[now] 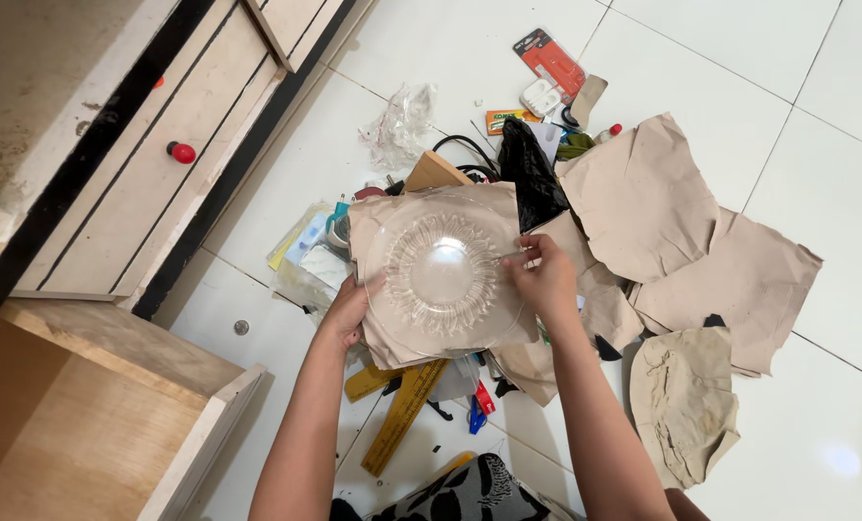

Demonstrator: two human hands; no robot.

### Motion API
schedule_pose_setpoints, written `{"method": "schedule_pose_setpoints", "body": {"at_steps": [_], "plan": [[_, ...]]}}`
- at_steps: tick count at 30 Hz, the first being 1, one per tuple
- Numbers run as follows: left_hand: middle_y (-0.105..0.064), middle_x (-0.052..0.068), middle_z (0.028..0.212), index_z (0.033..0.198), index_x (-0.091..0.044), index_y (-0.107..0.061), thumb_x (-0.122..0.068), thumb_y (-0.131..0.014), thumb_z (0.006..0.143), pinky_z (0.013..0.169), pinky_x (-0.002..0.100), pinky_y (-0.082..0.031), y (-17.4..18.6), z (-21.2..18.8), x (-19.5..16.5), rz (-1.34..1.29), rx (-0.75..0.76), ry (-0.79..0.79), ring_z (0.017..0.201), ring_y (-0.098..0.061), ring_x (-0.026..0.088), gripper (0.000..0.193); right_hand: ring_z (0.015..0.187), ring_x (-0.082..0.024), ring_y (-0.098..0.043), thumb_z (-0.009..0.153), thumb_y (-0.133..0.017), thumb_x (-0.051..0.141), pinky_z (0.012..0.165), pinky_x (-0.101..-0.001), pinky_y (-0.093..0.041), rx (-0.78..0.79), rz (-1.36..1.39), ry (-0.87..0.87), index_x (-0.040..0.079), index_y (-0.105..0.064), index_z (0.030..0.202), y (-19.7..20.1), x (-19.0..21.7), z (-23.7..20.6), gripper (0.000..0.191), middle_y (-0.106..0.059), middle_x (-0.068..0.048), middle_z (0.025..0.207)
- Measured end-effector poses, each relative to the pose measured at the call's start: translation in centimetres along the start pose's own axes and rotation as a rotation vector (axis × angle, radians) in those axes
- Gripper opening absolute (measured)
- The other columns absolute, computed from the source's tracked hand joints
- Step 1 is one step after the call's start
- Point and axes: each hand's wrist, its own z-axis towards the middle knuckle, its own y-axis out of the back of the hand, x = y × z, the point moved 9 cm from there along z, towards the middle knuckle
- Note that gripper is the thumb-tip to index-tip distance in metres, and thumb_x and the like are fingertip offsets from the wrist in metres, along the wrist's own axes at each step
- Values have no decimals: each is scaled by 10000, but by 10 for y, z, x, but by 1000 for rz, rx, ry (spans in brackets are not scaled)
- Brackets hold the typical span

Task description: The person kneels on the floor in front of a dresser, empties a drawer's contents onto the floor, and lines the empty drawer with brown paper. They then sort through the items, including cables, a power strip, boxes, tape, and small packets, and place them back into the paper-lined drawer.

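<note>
While held flat, glass plate (440, 262) between left hand (347, 311), right hand (544, 280)

A home: white tiled floor (817, 96), wooden drawers (161, 154), scattered household clutter (508, 145).

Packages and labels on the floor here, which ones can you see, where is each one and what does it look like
Blister pack: top of the pile, upright rectangle, orange-red card with a clear bubble over white parts.
Small box: just below that pack, flat, orange and yellow with a green patch.
Clear bag: left of the box, crumpled, see-through plastic.
Sachets: left of the glass plate, flat, pale yellow, blue and white.
</note>
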Motion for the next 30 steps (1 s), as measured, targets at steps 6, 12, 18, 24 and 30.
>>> {"method": "schedule_pose_setpoints", "body": {"at_steps": [6,12,18,24,30], "plan": [[-634,173,1358,1489,-34,-419,-401,-716,876,945,385,-582,6,-2,-3,23,-2,38,1190,-666,254,774,878,-406,-695,809,-837,237,780,-460,-546,-163,-276,326,48,-533,1175,-12,11,3,512,-665,-281,1008],[-640,147,1390,1507,-33,-458,-591,-648,863,950,359,-564,-3,-9,-17,-263,82,-6,1215,-655,235,873,894,-447,-698,895,-746,243,818,-501,-533,-38,-271,187,70,-396,1342,-29,-1,5,593,-698,-295,1015],[-662,167,1339,1464,-20,-472,-332,-746,840,935,376,-571,-5,-11,-15,162,-101,19,1171,-682,257,749,1005,-404,-684,883,-781,386,884,-463,-529,-110,-249,146,72,-446,1354,-1,-16,18,657,-698,-245,1135],[-677,179,1310,1443,-2,-494,-317,-735,854,926,374,-573,-7,-7,-11,152,-110,54,1149,-691,260,710,1122,-368,-667,436,-827,442,841,-571,-519,-650,-1236,424,162,-636,1070,90,-31,27,719,-728,-140,1136],[-677,176,1308,1428,14,-506,-295,-723,859,921,367,-568,-11,-3,-10,139,-103,17,1138,-690,258,682,710,-290,-681,1001,-710,185,667,-429,-528,-501,-417,410,61,-660,1184,147,-17,13,227,-739,-111,985]]}}
